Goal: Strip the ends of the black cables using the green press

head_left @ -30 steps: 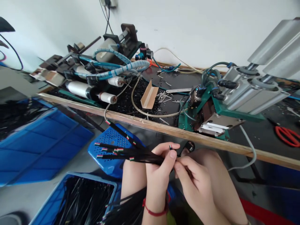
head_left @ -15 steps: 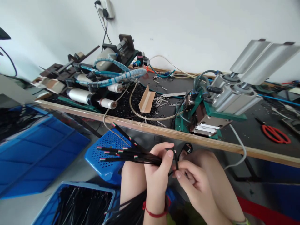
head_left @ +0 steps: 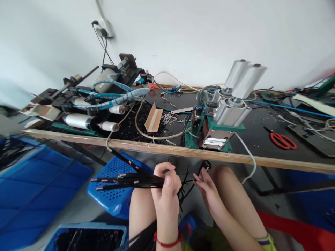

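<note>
My left hand point(head_left: 167, 188) is closed around a bundle of black cables point(head_left: 146, 180). Their cut ends fan out to the left, showing short red, white and green wire tips, and other black lengths hang below the fist. Just to the right, my right hand point(head_left: 206, 190) has its fingers held together, with a single black cable point(head_left: 188, 191) at the fingertips. That cable curves down and left toward the hanging lengths below my left hand. More black cable lies across my lap beneath the left wrist.
A wooden-edged bench point(head_left: 167, 150) spans the front, bearing a pneumatic machine point(head_left: 220, 122), a roller machine point(head_left: 86, 118), a folded cardboard piece point(head_left: 153, 118) and red-handled scissors point(head_left: 282, 140). Below are a blue perforated stool point(head_left: 110, 188), a blue crate of black cables point(head_left: 86, 226) and a blue bin point(head_left: 44, 177).
My right hand has moved slightly right, away from the left hand, and the upright cable end between them is no longer there. My left fist has turned, and the camera view has shifted right.
</note>
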{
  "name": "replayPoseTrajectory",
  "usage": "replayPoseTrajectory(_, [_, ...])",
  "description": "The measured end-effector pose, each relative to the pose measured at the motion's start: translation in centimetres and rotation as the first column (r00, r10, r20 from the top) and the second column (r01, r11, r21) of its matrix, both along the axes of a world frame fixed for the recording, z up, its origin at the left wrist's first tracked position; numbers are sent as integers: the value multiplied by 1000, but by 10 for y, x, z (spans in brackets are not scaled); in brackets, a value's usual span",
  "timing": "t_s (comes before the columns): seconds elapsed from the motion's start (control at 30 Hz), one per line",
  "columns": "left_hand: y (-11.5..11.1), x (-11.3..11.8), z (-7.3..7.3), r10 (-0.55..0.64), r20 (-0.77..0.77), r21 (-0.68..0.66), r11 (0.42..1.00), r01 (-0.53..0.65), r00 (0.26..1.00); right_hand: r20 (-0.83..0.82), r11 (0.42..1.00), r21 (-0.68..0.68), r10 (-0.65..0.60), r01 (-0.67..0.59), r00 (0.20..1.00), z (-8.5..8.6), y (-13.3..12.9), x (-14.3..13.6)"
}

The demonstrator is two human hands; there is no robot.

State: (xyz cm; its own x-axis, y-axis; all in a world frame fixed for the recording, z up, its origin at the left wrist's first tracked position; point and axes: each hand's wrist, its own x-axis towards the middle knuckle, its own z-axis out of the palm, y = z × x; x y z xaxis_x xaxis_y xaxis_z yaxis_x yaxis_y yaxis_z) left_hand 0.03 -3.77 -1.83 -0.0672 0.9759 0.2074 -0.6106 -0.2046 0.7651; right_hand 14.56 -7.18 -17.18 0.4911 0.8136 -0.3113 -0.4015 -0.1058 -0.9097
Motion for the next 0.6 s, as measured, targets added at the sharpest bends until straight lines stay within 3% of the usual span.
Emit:
replayPoseTrajectory(0.13, [0, 0, 5, 15, 38, -7, 1000, -15, 999, 182, 995, 97, 14, -32, 983, -6, 4, -3])
replayPoseTrajectory(0.23, [-1, -1, 6, 41, 42, -15, 999, -41, 998, 338, 978, 182, 34, -100, 941, 12, -5, -7])
replayPoseTrajectory(0.37, [-5, -3, 8, 91, 16, -33, 995, -90, 996, 521, 913, 339, 17, -226, 853, 64, -21, -22])
replayPoseTrajectory(0.43, [-8, -4, 7, 109, -4, -44, 993, -109, 994, 681, 827, 464, -103, -318, 725, 97, -23, -34])
replayPoseTrajectory(0.5, [-11, -4, 3, 121, -20, -55, 991, -122, 992, 728, 774, 532, -212, -343, 652, 129, -19, -47])
replayPoseTrajectory(0.6, [-15, -6, -11, 119, -54, -102, 987, -124, 991, 736, 772, 551, -269, -317, 621, 163, -5, -64])
